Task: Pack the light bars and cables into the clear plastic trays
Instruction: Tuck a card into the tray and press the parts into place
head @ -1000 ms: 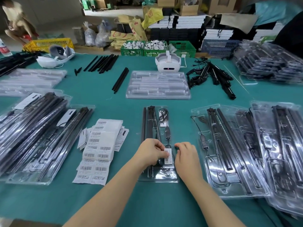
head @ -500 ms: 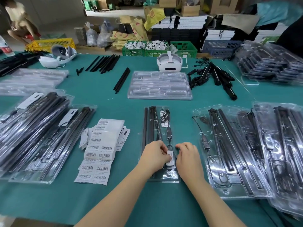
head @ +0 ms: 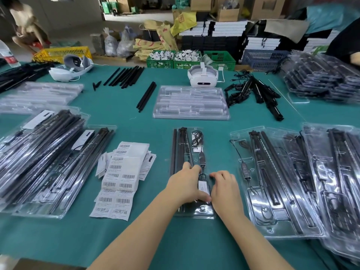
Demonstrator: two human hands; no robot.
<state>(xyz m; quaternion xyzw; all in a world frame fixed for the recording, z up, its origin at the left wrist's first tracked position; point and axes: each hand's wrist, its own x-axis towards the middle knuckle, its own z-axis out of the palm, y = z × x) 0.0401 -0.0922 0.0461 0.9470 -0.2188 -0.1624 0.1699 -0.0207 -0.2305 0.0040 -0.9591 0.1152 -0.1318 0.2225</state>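
Worktop: a teal cloth-covered worktop (head: 136,240) is carrying everything, with a person's two bare arms reaching in from the near edge.
Centre tray: a narrow clear plastic tray (head: 191,210) is lying lengthwise straight ahead, holding long black light bars (head: 180,149) along its left side and a coiled black cable (head: 197,137) with an inline controller on its right.
Left hand: the left hand (head: 187,185) is resting on the tray's near half, its fingers (head: 188,166) lying over the bars and its thumb pressing down beside a small white barcode label (head: 203,186); the fingers are bent over the tray, but I cannot tell whether they are clasping anything.
Right hand: the right hand (head: 226,189) is sitting at the tray's right edge, its curled fingers (head: 215,175) touching the rim just beside the label; what they are pinching, if anything, is hidden.
Label position: the label is lying between the two hands, on the cable's side.
Left side: sheets of white barcode stickers (head: 118,182) are lying beside the tray, with stacked filled clear trays (head: 39,162) further left.
Right side: open clear trays with bars and cables (head: 276,182) are overlapping towards the edge.
Far side: an empty clear moulded tray stack (head: 191,103), loose black bars (head: 126,76), a tangle of black cables (head: 253,90) and a white headset (head: 202,77) are lying well apart from the hands.
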